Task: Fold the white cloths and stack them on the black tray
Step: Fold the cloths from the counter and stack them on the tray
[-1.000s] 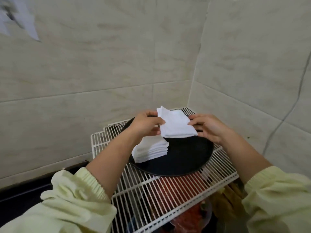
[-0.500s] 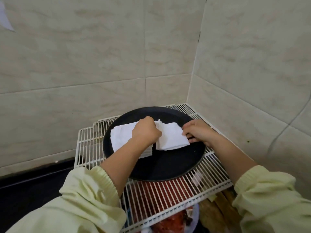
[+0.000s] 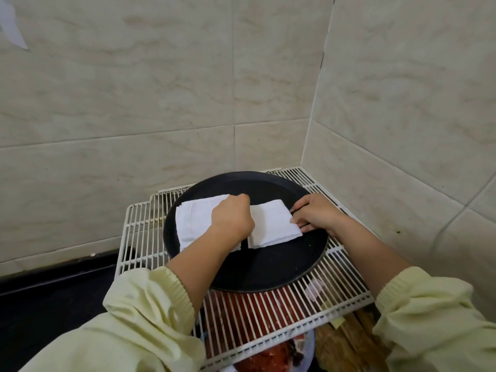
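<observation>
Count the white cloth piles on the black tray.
2. One stack lies left on the black tray, partly under the left hand; one folded cloth beside it, held by the right hand. More may hide beneath the hand.

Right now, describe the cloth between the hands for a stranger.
In the tiled corner, a wire rack holds a black tray. The cloth lies on its right, between the left hand and right hand: one folded piece, unlike the layered stack beside it.

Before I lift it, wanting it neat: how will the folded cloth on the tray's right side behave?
Probably floppy and light: the folded cloth is thin layered fabric; left hand and right hand hold opposite ends. Lying flat on the black tray, it shouldn't roll.
</observation>
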The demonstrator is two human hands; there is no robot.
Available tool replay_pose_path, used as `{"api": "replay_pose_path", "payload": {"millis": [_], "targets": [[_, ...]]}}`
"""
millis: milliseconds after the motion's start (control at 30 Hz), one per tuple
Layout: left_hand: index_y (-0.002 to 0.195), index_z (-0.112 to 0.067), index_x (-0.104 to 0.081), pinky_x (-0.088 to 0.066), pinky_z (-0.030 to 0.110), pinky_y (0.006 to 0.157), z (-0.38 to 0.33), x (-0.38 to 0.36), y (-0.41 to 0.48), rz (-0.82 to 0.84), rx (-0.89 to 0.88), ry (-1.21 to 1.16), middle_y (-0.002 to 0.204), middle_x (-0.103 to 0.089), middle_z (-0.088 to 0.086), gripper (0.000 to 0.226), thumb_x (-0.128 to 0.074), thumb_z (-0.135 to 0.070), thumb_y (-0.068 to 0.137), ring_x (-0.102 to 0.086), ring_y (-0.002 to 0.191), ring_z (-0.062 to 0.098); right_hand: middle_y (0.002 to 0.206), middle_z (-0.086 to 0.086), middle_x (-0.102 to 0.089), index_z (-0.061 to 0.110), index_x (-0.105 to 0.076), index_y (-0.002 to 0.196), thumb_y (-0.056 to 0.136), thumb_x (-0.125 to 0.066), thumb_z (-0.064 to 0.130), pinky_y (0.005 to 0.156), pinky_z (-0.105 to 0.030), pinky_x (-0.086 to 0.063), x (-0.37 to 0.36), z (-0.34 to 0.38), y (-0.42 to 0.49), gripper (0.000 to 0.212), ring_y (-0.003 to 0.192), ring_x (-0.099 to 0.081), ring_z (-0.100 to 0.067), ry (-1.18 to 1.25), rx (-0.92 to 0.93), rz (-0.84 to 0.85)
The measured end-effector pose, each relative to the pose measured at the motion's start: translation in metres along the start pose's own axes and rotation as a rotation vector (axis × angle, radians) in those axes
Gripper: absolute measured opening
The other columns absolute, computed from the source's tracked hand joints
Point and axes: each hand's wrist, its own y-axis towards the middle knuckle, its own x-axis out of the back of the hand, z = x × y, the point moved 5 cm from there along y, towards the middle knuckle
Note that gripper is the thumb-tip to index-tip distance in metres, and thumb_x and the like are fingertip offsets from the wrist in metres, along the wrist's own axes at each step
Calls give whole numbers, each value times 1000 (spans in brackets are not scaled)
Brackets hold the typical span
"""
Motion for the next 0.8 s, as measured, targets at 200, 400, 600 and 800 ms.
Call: {"api": "replay_pose_path", "payload": {"millis": [200,400,600,800], "targets": [[115,-15,-60,-43,32,75,-6,20,-15,-138,-85,-73,115,-57,5,27,-56,-23,90,-57,103,26,75,-14,-67,4,-66,78,77,-70,1,63,-39,-58,3,31,-5,6,75,-68,-31,-278,128,-134],[114,-18,-64,-47,31,76,44,66,-42,-319,-72,-174,113,-59,4,27,-53,-27,92,-60,99,25,81,-3,-67,20,-63,83,78,-71,10,78,-39,-55,-51,92,-23,13,87,-65,-24,-279,393,-62],[113,-18,-65,-47,36,83,152,104,-91,-338,96,-103,114,-60,8,28,-54,-27,89,-59,105,30,85,-4,-67,12,-63,104,85,-62,15,74,-33,-48,-151,144,-57,19,81,-61,-20,-409,596,6],[122,-17,-60,-46,36,85,278,120,-182,-329,287,-2,119,-57,8,34,-51,-29,91,-55,110,28,115,-11,-62,12,-59,116,84,-61,24,86,-33,-46,-300,184,-132,34,107,-58,-29,-689,805,131]]}}
